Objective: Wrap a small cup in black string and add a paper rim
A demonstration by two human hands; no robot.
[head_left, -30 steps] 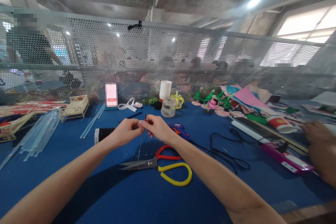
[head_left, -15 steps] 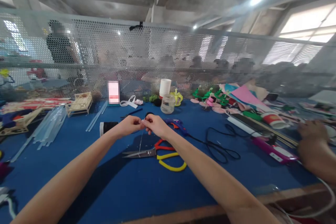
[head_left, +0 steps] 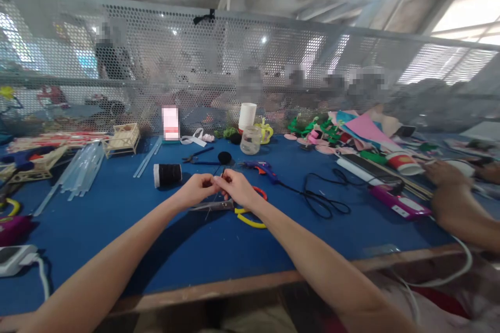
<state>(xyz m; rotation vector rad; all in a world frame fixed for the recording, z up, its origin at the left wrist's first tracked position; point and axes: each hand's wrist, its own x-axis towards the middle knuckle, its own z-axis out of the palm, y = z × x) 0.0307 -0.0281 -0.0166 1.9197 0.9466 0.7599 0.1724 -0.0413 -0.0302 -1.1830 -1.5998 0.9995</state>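
My left hand (head_left: 202, 188) and my right hand (head_left: 234, 185) meet above the table, both closed in a pinch with their fingertips touching. A fine, thread-like strand runs from the fingertips; its ends are too thin to follow. Partly behind my right hand lie scissors (head_left: 250, 221) with red and yellow handles, their blades pointing left under the fingers. To the left of my hands a spool of black thread (head_left: 170, 175) lies on its side. Just beyond them are a round black piece (head_left: 224, 158) and dark-handled pliers (head_left: 199, 155).
A blue glue gun (head_left: 263, 167) lies to the right, its black cord (head_left: 324, 200) looping across the blue table. A clear jar (head_left: 250, 140) and white paper cups (head_left: 247, 115) stand behind. Clear glue sticks (head_left: 84, 169) are at left. Another person's arm (head_left: 457, 203) rests at right.
The view has tilted down and things sit higher in it. My hands, still pinched together, no longer cover the round black piece and have come nearer the scissors.
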